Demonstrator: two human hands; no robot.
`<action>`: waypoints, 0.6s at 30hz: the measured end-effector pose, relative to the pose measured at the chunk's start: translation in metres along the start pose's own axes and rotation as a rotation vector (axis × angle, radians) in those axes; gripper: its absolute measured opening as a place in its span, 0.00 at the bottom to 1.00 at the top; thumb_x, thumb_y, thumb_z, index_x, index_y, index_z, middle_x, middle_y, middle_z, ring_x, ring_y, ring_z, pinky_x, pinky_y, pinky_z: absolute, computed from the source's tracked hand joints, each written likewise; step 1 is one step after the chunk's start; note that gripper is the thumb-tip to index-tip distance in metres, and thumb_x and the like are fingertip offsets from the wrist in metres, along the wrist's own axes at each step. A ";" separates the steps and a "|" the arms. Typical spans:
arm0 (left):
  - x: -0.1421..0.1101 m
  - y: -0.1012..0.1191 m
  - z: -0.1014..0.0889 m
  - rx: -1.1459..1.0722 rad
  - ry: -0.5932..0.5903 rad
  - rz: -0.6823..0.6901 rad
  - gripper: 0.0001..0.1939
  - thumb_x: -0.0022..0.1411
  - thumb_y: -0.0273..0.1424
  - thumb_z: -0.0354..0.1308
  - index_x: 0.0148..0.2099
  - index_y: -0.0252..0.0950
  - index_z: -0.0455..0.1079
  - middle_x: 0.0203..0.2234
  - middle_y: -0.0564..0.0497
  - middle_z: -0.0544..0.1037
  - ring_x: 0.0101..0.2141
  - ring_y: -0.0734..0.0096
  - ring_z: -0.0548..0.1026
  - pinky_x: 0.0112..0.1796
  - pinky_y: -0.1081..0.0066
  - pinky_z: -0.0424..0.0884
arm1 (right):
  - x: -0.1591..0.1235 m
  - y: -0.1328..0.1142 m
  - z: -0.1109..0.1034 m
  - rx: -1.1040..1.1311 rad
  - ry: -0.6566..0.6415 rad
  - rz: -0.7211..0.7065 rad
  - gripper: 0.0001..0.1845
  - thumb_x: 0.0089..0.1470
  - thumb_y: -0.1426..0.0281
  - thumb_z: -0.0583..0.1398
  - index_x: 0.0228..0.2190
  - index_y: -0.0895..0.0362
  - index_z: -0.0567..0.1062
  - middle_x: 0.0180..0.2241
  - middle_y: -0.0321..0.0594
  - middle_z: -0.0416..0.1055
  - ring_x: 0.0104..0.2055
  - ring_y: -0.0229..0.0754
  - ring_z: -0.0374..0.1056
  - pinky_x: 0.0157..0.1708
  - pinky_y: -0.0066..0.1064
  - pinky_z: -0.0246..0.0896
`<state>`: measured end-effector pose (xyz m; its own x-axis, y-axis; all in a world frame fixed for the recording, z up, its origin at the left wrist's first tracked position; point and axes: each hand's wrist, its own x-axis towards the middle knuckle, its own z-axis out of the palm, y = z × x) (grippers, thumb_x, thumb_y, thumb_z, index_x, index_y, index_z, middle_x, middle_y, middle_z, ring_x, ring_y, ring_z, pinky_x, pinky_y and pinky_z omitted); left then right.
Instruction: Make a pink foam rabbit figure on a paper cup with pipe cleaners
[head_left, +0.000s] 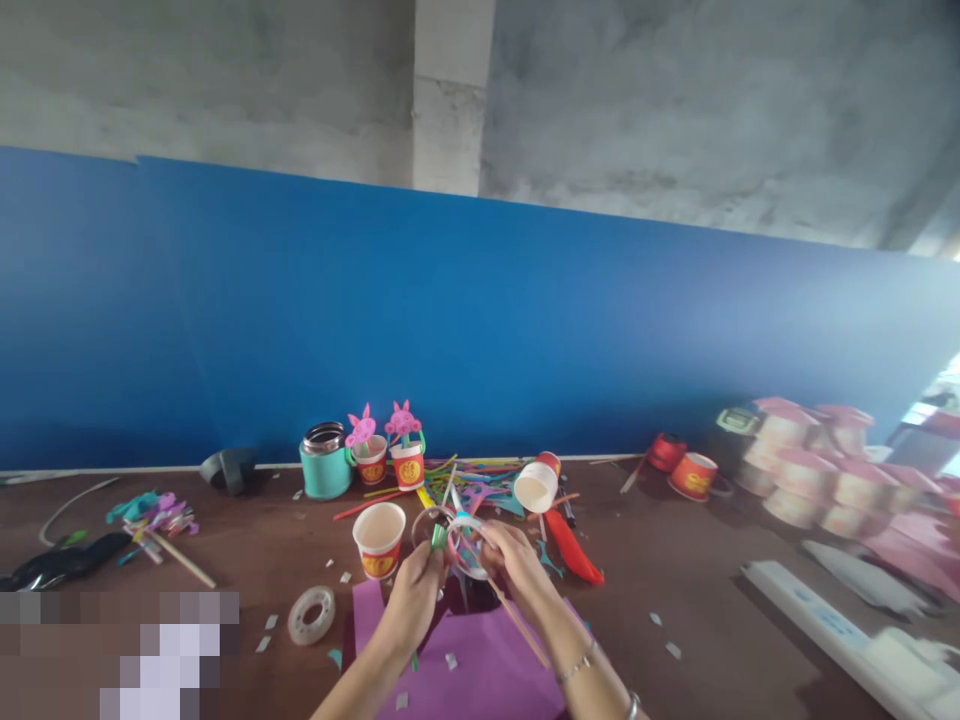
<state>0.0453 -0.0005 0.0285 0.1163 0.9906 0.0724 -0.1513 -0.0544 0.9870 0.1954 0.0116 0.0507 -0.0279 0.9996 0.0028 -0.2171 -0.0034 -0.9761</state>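
Note:
My left hand (412, 588) is closed, pinching a thin green strip (438, 538) between thumb and fingers. Close by on the right, my right hand (511, 556) grips the edge of a pale ring (471, 572) that looks like a roll of tape. Both hands meet over the top of a purple sheet (472, 665). A brownish ring (429, 522) shows just behind the left fingertips. Under the right forearm runs a thin wooden stick (519, 622). An upright paper cup (379, 540) stands to the left of my hands, and another roll of tape (311, 615) lies nearer.
Two cups with pink animal figures (403, 425) stand behind, beside a turquoise jar (326, 462). A paper cup (535, 487) lies tipped near colourful strips (480, 468). Pink-topped stacked cups (814, 470) and a white power strip (810, 615) occupy the right. A blue panel (450, 320) closes the back.

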 end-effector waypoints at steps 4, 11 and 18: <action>0.002 0.005 -0.002 0.055 0.001 0.076 0.25 0.57 0.53 0.52 0.30 0.33 0.67 0.21 0.52 0.70 0.23 0.72 0.68 0.26 0.74 0.64 | 0.003 0.001 0.011 -0.038 -0.008 0.023 0.16 0.45 0.59 0.60 0.18 0.59 0.72 0.10 0.25 0.48 0.15 0.29 0.43 0.17 0.25 0.38; 0.006 0.031 -0.001 0.647 0.052 0.334 0.14 0.65 0.39 0.46 0.44 0.37 0.67 0.40 0.44 0.77 0.41 0.59 0.75 0.42 0.66 0.68 | -0.009 -0.007 0.017 -0.347 -0.036 -0.230 0.14 0.53 0.64 0.55 0.25 0.60 0.75 0.18 0.32 0.61 0.22 0.34 0.55 0.22 0.25 0.48; 0.004 0.024 0.004 0.941 0.073 0.256 0.12 0.66 0.36 0.45 0.39 0.38 0.68 0.31 0.47 0.80 0.33 0.61 0.79 0.32 0.71 0.68 | -0.025 -0.018 0.020 -0.693 -0.114 -0.477 0.13 0.55 0.74 0.52 0.35 0.57 0.77 0.32 0.42 0.75 0.36 0.44 0.68 0.39 0.30 0.59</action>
<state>0.0456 0.0016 0.0530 0.1232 0.9384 0.3229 0.6853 -0.3158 0.6562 0.1806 -0.0137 0.0721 -0.1910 0.8806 0.4337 0.4153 0.4729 -0.7771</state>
